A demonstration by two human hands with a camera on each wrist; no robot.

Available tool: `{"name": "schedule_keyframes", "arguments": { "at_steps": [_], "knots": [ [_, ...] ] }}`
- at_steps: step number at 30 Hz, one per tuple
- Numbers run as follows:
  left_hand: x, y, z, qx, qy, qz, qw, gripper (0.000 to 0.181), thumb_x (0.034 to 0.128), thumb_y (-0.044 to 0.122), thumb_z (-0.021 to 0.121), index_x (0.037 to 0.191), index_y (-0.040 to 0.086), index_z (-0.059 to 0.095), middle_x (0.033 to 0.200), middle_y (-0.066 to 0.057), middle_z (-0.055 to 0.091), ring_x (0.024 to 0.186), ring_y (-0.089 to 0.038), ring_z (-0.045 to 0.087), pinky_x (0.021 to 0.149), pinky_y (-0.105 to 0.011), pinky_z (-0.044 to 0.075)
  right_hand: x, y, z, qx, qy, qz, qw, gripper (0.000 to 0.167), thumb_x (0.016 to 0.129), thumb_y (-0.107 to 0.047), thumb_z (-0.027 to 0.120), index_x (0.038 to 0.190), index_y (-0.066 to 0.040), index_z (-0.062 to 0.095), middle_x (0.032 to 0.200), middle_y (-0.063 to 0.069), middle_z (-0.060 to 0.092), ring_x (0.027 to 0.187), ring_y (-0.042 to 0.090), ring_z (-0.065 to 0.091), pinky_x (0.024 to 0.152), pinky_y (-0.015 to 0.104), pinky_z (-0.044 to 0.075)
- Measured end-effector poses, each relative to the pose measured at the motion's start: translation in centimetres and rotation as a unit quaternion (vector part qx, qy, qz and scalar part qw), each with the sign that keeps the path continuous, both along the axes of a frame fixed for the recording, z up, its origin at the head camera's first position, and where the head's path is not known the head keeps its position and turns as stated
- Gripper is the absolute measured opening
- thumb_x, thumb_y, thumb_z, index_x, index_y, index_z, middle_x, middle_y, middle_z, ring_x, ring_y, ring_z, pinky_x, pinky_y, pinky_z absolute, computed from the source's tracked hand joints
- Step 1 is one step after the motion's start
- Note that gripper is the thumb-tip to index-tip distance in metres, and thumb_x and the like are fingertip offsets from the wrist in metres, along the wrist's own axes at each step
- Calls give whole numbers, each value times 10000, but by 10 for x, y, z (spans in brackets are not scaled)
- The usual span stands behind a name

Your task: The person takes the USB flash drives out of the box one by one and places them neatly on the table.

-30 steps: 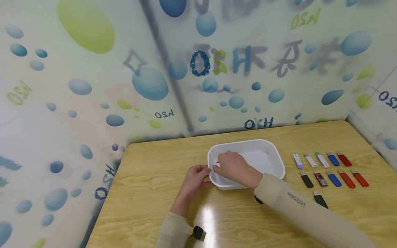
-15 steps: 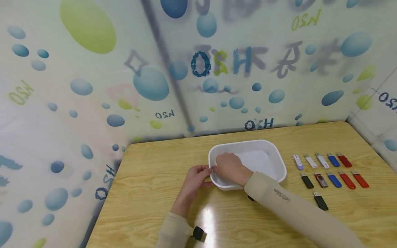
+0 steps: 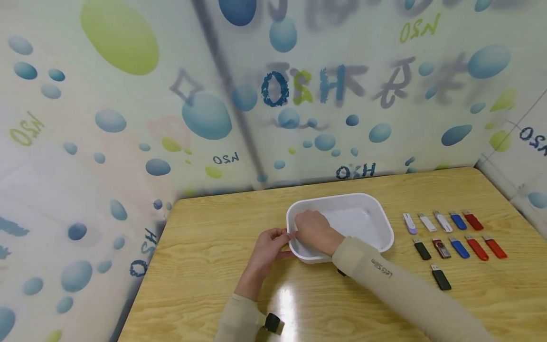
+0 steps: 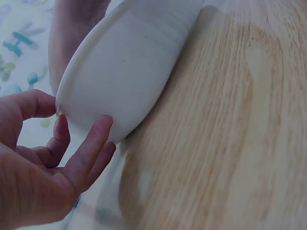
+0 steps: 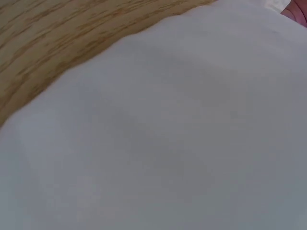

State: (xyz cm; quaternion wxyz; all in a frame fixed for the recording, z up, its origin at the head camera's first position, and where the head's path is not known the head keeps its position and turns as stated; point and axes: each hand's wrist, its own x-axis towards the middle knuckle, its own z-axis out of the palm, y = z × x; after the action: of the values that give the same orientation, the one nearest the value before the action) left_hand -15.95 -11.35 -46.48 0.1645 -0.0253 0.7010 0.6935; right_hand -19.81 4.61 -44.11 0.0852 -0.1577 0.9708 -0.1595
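Observation:
A white plastic basin [image 3: 359, 225] sits on the wooden table. My left hand [image 3: 266, 248] is at its left end. In the left wrist view, the thumb [image 4: 41, 103] and index finger pinch the basin's rim, while other fingers touch the outer wall [image 4: 139, 72]. My right hand [image 3: 314, 230] reaches down inside the basin's left part. Its fingertips are hidden behind the back of the hand, so whether they hold anything does not show. The right wrist view is mostly filled by the basin's white wall [image 5: 158, 124].
Right of the basin, USB sticks lie in rows: white ones [image 3: 443, 222], blue ones [image 3: 459, 248], red ones [image 3: 477, 248] and a black one [image 3: 441, 278] nearest me. A patterned wall [image 3: 282, 142] stands behind the table [image 3: 205, 266].
My right hand has sunk slightly lower and left inside the basin. The red and white bit seen at its fingers a second ago is out of sight. The left hand stays put.

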Motion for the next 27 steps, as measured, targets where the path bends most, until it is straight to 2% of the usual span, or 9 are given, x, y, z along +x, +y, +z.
{"name": "schedule_keyframes", "arguments": {
  "at_steps": [6,12,18,23,27],
  "knots": [
    [-1,0,-4,9,28,7,10000,226,954,90,624,1071,-102,617,1107,-127,596,990,-244,678,799,-400,658,-1,1,-2,3,-40,115,9999,143,883,-82,749,779,-53,653,668,50,549,624,226,528,558,340,485],
    [-2,0,-5,-1,52,1,10000,238,966,97,622,1080,-111,614,1122,-126,593,996,-237,674,801,-397,657,-1,4,-2,-72,-192,111,9997,153,872,-83,751,780,-66,630,660,44,549,619,214,521,544,313,450],
    [-2,0,-6,-68,1,48,10000,246,964,103,623,1092,-108,613,1138,-129,593,999,-241,673,800,-391,658,0,10,0,-117,-472,-73,9988,157,898,-120,755,824,-74,625,698,30,556,643,199,528,562,293,428],
    [-3,1,-5,-24,-18,58,10000,247,969,101,617,1103,-106,612,1148,-147,591,1018,-258,672,806,-389,657,1,19,8,-143,-441,-154,9988,208,897,-154,768,791,-83,604,699,35,567,627,189,530,540,277,405],
    [-2,0,-5,-8,-22,58,10000,246,980,96,609,1107,-115,605,1152,-150,589,1014,-256,670,808,-395,656,3,25,19,-295,-298,-149,9990,240,881,-156,754,737,-84,578,650,24,509,570,166,478,491,264,352]
  ]
}}
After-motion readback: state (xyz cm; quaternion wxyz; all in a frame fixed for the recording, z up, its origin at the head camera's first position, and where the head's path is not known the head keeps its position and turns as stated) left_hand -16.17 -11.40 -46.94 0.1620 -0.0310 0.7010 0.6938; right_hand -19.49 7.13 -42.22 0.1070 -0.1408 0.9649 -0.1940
